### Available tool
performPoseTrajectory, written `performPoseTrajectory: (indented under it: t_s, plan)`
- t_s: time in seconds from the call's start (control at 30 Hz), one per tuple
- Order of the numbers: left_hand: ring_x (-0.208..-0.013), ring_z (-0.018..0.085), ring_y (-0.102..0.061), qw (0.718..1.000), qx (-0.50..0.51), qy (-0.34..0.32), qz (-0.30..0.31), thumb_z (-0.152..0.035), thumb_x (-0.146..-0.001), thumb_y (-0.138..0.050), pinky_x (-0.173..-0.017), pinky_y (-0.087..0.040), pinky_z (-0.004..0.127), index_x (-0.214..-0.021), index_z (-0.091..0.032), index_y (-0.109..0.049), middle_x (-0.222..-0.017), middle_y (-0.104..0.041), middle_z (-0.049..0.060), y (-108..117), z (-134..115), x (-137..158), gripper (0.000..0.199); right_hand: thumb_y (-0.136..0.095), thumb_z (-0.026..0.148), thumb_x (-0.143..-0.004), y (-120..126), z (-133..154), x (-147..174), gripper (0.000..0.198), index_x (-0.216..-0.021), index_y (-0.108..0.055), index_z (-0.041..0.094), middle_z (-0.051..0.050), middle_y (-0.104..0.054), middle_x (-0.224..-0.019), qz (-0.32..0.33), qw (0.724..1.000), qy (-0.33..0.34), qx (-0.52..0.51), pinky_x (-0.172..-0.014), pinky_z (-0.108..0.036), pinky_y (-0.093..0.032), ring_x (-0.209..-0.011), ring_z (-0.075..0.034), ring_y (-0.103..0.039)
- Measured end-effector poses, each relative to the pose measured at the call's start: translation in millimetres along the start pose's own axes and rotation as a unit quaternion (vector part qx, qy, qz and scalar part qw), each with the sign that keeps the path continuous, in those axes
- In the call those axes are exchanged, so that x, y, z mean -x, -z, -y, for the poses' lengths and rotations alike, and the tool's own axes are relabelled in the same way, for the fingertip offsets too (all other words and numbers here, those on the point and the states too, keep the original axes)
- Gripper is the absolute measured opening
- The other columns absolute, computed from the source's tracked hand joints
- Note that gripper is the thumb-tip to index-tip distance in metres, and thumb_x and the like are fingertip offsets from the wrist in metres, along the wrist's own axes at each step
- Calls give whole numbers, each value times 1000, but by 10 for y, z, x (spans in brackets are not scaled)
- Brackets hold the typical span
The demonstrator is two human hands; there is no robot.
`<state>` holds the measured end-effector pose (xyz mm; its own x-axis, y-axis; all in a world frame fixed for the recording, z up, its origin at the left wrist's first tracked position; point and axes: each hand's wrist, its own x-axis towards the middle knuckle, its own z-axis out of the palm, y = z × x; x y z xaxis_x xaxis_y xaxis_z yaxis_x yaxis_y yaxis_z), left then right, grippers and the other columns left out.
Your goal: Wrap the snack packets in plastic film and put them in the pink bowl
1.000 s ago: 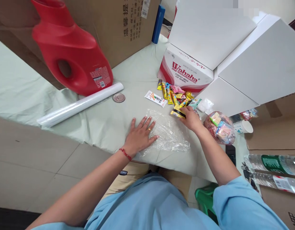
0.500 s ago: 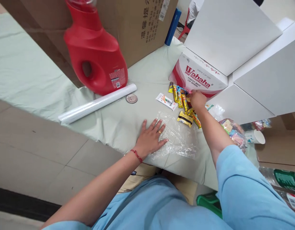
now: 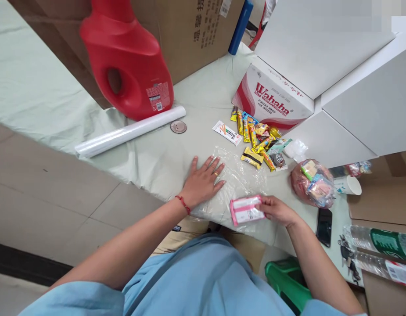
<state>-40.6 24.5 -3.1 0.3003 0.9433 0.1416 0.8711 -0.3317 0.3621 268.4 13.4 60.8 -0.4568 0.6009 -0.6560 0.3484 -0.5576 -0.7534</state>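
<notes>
My left hand lies flat with fingers spread, pressing on the left side of a clear plastic film spread on the table. Between the fingertips of my right hand is the right end of a pink and white snack packet, held over the film's near right part. Beyond the film lies a pile of small wrapped snacks, mostly yellow. A yellow packet with a dark stripe sits at its near side, and a white snack packet at its left.
A red detergent jug, a plastic film roll and a round disc are on the left. The Wahaha carton stands behind the snacks. Rightward are a bagged snack bundle, paper cup, phone, keys and bottles.
My right hand has come back from the snack pile by the carton toward my body, now holding the pink and white packet. My left hand has stayed flat on the film.
</notes>
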Motion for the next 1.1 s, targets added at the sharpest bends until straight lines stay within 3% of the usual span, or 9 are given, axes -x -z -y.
performPoseTrajectory:
  t_s: [0.13,0.27,0.43,0.53,0.6,0.7,0.77,0.9,1.1]
  plan:
    - [-162,33,-31,1000,-11,1,0,-57,-107,-38,-131,-3,71,-165,-29,-42,-173,-38,9,-6,-5,-5,64,-85,64,-79,156,-182,416,50,-98,-81,18,-7,-76,-89,50,997,-42,39,-78,-33,-53,-81,-21,-69]
    - [-162,33,-31,1000,-20,1,2,-56,-107,-38,-131,-3,71,-165,-30,-40,-173,-38,9,4,-15,-10,64,-87,62,-77,254,-75,569,48,-99,-81,19,-6,-73,-83,-23,1000,5,18,-64,-29,-47,-70,-18,-61]
    - [-162,33,-31,999,-36,-2,8,-54,-109,-33,-130,-5,72,-166,-28,-40,-173,-38,10,28,-19,-23,63,-88,64,-74,91,175,51,51,-98,-77,20,0,-62,-70,-110,988,108,-22,-50,-23,-31,-53,-10,-40]
    - [-161,33,-33,999,-39,-3,5,-49,-110,-29,-130,-8,72,-166,-28,-38,-172,-39,11,33,-18,-30,61,-80,68,-80,-81,232,-312,52,-99,-76,19,0,-61,-69,-129,983,115,65,-50,-24,-33,-52,-11,-40]
    - [-160,33,-35,999,-37,-1,4,-45,-110,-27,-130,-9,72,-167,-28,-37,-172,-39,11,30,-15,-32,61,-75,62,-87,-149,230,-406,46,-106,-75,20,-4,-67,-81,-227,943,129,204,-59,-28,-45,-63,-18,-56]
    - [-161,31,-35,999,-33,-1,6,-42,-110,-25,-129,-10,72,-167,-27,-36,-172,-39,10,19,-6,-33,60,-70,47,-94,-174,245,-360,45,-132,-68,22,-14,-68,-118,-346,829,160,409,-82,-38,-55,-99,-29,-69]
    - [-161,31,-34,999,-33,-3,5,-41,-110,-25,-130,-10,72,-168,-27,-35,-172,-38,10,14,-1,-31,60,-70,42,-96,-195,297,-312,55,-147,-59,25,-15,-61,-138,-294,800,186,488,-92,-41,-56,-115,-31,-68]
    - [-161,31,-35,999,-32,0,-2,-38,-110,-26,-130,-9,71,-166,-27,-38,-172,-39,9,11,-3,-30,59,-78,29,-91,-324,418,-380,72,-158,-50,30,-12,-45,-164,-135,788,191,570,-102,-41,-55,-138,-33,-58]
    - [-161,33,-34,1000,-25,0,0,-41,-110,-26,-129,-4,75,-167,-27,-37,-173,-38,9,9,-16,-25,59,-71,25,-96,-275,299,-435,65,-157,-51,27,-13,-48,-163,-162,783,156,580,-105,-42,-55,-135,-32,-61]
